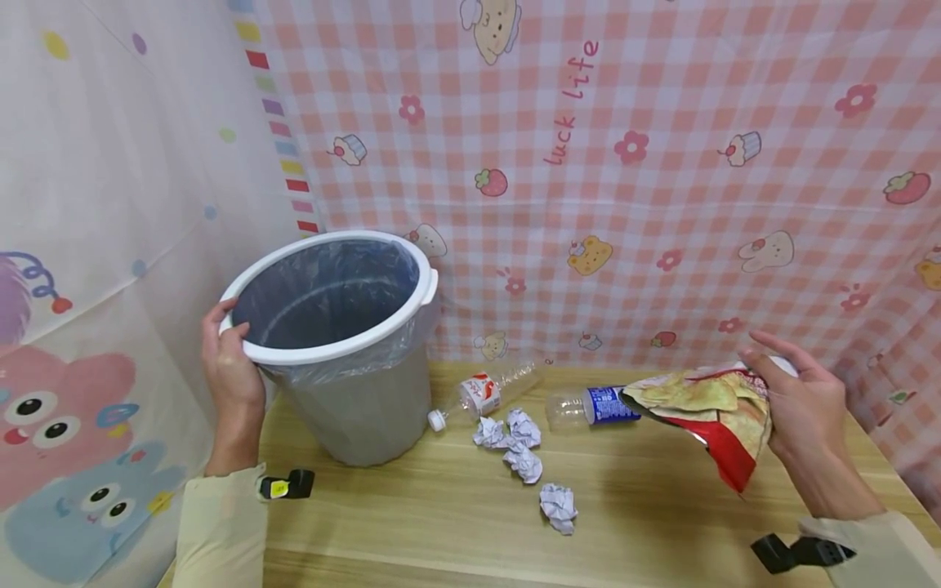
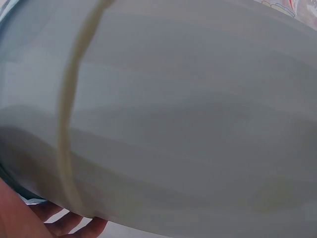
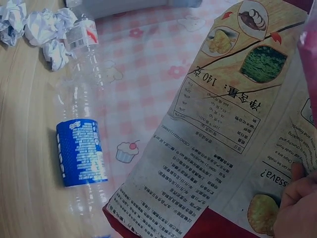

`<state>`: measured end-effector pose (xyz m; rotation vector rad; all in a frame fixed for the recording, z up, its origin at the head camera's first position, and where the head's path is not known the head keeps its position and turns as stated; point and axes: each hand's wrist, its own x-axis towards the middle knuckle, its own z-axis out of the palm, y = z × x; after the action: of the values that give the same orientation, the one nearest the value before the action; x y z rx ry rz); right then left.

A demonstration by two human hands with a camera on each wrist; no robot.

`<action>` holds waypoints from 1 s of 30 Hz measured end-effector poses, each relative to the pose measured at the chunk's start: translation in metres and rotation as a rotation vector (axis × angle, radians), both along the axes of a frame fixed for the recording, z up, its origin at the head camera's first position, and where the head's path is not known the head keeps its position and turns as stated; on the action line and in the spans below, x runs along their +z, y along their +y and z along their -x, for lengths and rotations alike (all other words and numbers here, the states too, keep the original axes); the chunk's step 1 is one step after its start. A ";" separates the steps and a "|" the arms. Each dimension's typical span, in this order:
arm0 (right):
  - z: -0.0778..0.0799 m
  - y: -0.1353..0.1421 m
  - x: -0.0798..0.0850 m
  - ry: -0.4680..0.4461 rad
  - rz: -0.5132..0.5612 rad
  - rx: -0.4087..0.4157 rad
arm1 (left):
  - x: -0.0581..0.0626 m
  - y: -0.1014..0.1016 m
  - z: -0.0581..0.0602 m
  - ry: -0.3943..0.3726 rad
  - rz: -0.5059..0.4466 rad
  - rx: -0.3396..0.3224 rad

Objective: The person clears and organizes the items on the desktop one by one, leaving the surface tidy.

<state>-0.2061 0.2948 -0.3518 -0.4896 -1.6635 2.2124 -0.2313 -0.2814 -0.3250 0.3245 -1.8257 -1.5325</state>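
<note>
On the left of the head view, my left hand (image 1: 235,376) grips the white rim of a grey trash bin (image 1: 360,408) lined with a clear plastic bag. The bin's grey wall (image 2: 188,124) fills the left wrist view, my fingers (image 2: 69,223) at its lower edge. Over the table's right side, my right hand (image 1: 804,408) holds a crumpled red and yellow chip bag (image 1: 724,400) between thumb and fingers. Its printed back (image 3: 208,129) faces the right wrist camera. Just left of the chip bag lies a clear bottle with a blue label (image 1: 606,406), partly hidden by it in the head view.
A clear bottle with a red and white label (image 1: 481,394) lies beside the bin, its white cap towards it. Several crumpled paper balls (image 1: 524,464) are in the middle of the wooden table (image 1: 412,523). Pink checked cloth (image 1: 588,204) hangs behind; a white printed sheet (image 1: 132,204) hangs at left.
</note>
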 end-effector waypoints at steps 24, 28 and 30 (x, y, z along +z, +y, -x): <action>0.013 -0.035 0.021 0.087 -0.008 0.079 | 0.001 0.001 0.002 0.029 -0.026 0.010; 0.014 -0.042 0.026 0.117 0.004 0.095 | 0.001 0.002 0.001 0.031 -0.024 0.018; 0.015 -0.045 0.028 0.126 0.005 0.096 | 0.001 0.002 0.001 0.030 -0.021 0.019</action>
<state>-0.2208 0.2497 -0.3240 -0.2708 -1.6486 2.2644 -0.2325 -0.2797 -0.3238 0.3268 -1.7799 -1.5360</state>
